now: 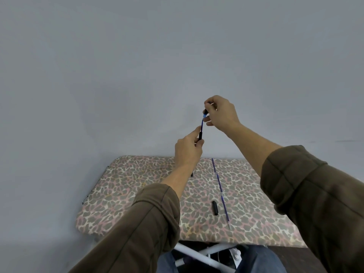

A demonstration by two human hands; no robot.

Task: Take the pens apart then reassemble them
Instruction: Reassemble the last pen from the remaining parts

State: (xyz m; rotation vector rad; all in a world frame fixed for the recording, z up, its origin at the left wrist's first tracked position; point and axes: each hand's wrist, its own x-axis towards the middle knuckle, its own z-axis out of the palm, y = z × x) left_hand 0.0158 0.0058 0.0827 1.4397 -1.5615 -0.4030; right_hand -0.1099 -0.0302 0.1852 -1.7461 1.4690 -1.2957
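Note:
I hold a pen raised in front of the wall, above the table. My left hand [188,147] grips the black pen barrel [200,134] at its lower part. A thin blue refill [202,123] runs from the barrel up to my right hand [220,112], which pinches the pen's black and blue top piece [205,113]. On the leopard-print table [137,194] lie two blue refills, one far [214,168] and one near [224,205], in a line. A black cap [214,207] lies beside the near one. A small dark pen part [192,174] shows just past my left wrist, mostly hidden.
A plain grey wall rises right behind the table. White table legs [199,255] and my knees in jeans show below the table's near edge. My brown sleeves cover parts of the table at the lower left and right.

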